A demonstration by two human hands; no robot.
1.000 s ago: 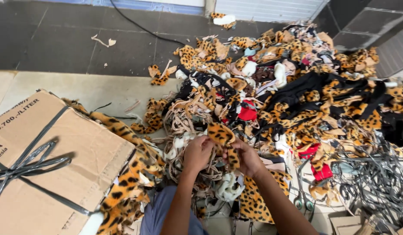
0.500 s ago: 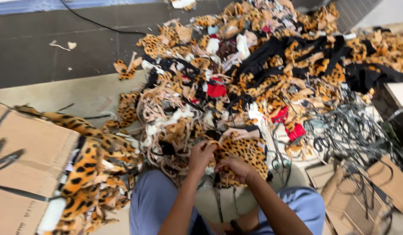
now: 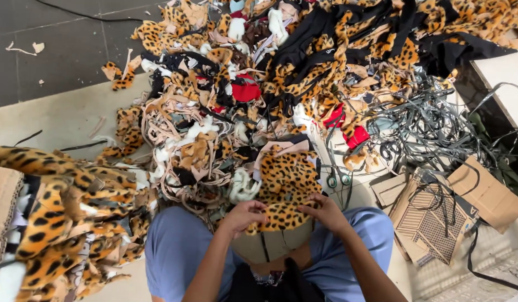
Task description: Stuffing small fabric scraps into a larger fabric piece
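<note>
Hands are now sitting closer over the lap; left hand (image 3: 242,215) and right hand (image 3: 326,211) are pinching the leopard-print piece (image 3: 287,187), each grip closed on its lower edge.

Bright, even daylight with soft shadows, no glare; sharp at centre, with wide-angle bending toward the edges.

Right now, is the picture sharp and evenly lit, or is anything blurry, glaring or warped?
Head view: light is soft and even, with no hard shadows or glare. The left hand and right hand on the leopard-print fabric piece look sharp, as does the scrap pile. The heap of leopard pieces at the left edge looks stretched, like wide-angle distortion. The grey tiled floor shows a dull sheen.
</note>
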